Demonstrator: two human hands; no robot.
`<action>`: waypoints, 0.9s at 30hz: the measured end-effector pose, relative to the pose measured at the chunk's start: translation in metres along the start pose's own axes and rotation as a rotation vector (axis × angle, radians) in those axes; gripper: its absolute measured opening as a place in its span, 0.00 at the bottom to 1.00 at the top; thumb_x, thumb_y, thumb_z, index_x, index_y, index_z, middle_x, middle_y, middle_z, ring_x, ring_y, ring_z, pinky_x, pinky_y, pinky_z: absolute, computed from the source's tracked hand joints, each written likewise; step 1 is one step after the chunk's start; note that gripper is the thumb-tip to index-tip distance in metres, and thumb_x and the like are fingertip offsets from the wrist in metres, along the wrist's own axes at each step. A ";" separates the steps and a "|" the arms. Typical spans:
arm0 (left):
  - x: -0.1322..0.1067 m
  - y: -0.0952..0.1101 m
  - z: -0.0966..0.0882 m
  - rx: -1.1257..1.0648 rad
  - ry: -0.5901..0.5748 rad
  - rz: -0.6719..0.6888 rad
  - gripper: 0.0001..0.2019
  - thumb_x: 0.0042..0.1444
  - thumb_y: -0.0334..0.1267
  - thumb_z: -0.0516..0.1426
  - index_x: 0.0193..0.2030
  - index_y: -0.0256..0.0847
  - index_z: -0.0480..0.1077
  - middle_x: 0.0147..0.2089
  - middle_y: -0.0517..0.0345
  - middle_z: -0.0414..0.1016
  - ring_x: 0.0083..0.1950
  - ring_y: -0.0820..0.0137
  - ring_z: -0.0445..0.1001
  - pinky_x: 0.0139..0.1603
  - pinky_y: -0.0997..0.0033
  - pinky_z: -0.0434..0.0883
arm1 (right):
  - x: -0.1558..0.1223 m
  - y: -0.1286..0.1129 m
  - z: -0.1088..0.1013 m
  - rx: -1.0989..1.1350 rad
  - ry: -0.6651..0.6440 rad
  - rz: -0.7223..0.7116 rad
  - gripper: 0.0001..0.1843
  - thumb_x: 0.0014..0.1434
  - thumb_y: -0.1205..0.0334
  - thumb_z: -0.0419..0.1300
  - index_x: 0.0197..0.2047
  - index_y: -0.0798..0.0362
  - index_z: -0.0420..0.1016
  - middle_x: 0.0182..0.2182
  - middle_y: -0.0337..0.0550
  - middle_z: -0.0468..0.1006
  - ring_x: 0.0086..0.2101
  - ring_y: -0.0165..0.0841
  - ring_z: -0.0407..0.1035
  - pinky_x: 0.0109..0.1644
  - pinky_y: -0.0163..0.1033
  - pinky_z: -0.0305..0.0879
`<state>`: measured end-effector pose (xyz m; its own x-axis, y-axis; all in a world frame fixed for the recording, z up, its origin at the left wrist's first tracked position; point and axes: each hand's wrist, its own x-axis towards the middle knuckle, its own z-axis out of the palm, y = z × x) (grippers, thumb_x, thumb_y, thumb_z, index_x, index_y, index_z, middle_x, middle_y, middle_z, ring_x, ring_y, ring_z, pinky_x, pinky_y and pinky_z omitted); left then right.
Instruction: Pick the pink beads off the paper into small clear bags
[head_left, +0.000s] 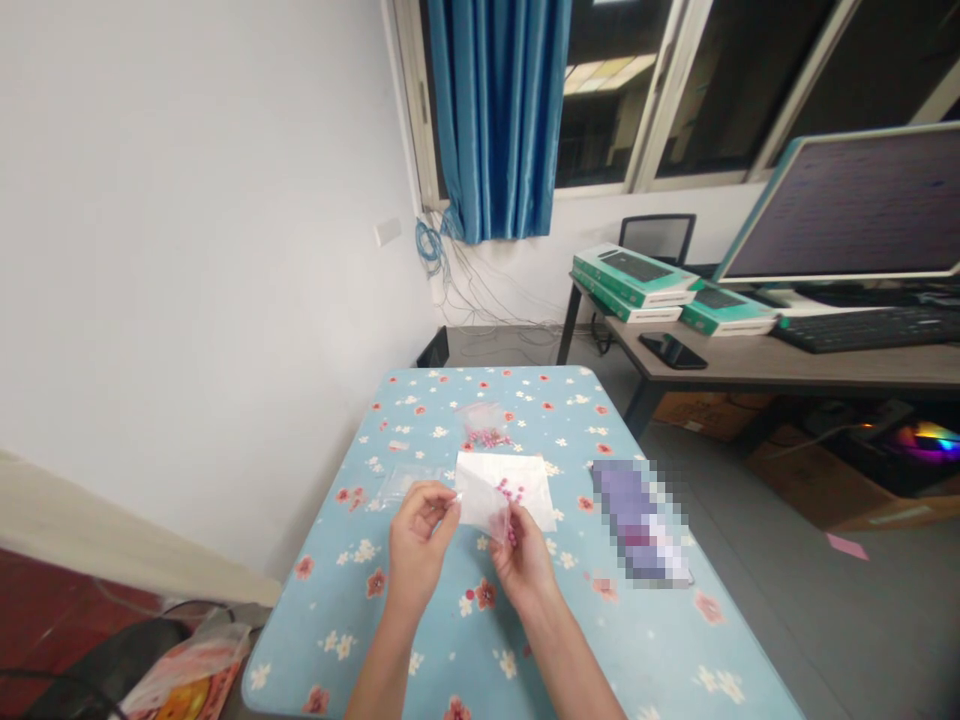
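Between my hands is a small clear plastic bag (480, 497), stretched over a white sheet of paper (546, 475). My left hand (416, 530) pinches the bag's left corner between thumb and fingers. On the other side, my right hand (531, 565) grips its lower right part, where some pink beads show by the fingers. More pink beads (511, 488) appear just above the right hand; whether they lie on the paper or inside the bag I cannot tell. Beyond the paper lies another clear bag (484, 420) with pink beads at its near end. A single pink bead (469, 595) rests on the tablecloth nearer me.
Flat clear plastic (405, 482) lies left of the paper on the flowered table (322, 600). A blurred-out purple object (634, 515) is at the right. A wall borders the left. The desk (720, 365) at right holds green boxes (634, 275), a phone (673, 350) and a monitor (862, 210).
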<state>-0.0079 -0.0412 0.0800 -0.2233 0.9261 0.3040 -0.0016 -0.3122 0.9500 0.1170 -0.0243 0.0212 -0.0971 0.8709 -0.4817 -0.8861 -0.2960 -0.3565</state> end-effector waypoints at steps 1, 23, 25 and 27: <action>0.001 0.000 -0.001 -0.025 0.037 -0.022 0.06 0.46 0.34 0.63 0.31 0.38 0.71 0.35 0.58 0.68 0.36 0.74 0.71 0.38 0.76 0.71 | 0.001 0.001 -0.001 -0.001 0.009 0.009 0.08 0.50 0.66 0.61 0.25 0.54 0.64 0.14 0.30 0.68 0.12 0.21 0.60 0.12 0.24 0.56; 0.049 -0.094 -0.079 0.424 0.574 -0.093 0.13 0.39 0.35 0.57 0.35 0.41 0.72 0.36 0.56 0.69 0.40 0.64 0.68 0.47 0.57 0.66 | 0.073 -0.043 -0.004 -2.476 0.035 -0.883 0.19 0.67 0.56 0.43 0.37 0.53 0.73 0.33 0.45 0.78 0.32 0.33 0.73 0.29 0.34 0.54; 0.049 -0.088 -0.076 0.653 0.498 0.045 0.11 0.44 0.34 0.56 0.37 0.42 0.73 0.39 0.55 0.70 0.44 0.61 0.68 0.53 0.54 0.62 | 0.073 -0.042 -0.005 -2.492 0.026 -0.898 0.19 0.67 0.57 0.43 0.37 0.53 0.73 0.33 0.46 0.78 0.31 0.32 0.73 0.29 0.33 0.54; 0.051 -0.082 -0.070 0.845 0.339 0.189 0.11 0.51 0.35 0.54 0.41 0.44 0.73 0.44 0.52 0.72 0.49 0.59 0.68 0.56 0.54 0.60 | 0.074 -0.042 -0.006 -2.494 0.004 -0.915 0.18 0.67 0.58 0.44 0.38 0.53 0.73 0.33 0.46 0.78 0.30 0.32 0.73 0.28 0.34 0.53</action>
<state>-0.0874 0.0168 0.0122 -0.4209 0.7224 0.5487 0.7447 -0.0702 0.6637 0.1493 0.0499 -0.0041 -0.2063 0.9634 0.1714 0.9674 0.2271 -0.1119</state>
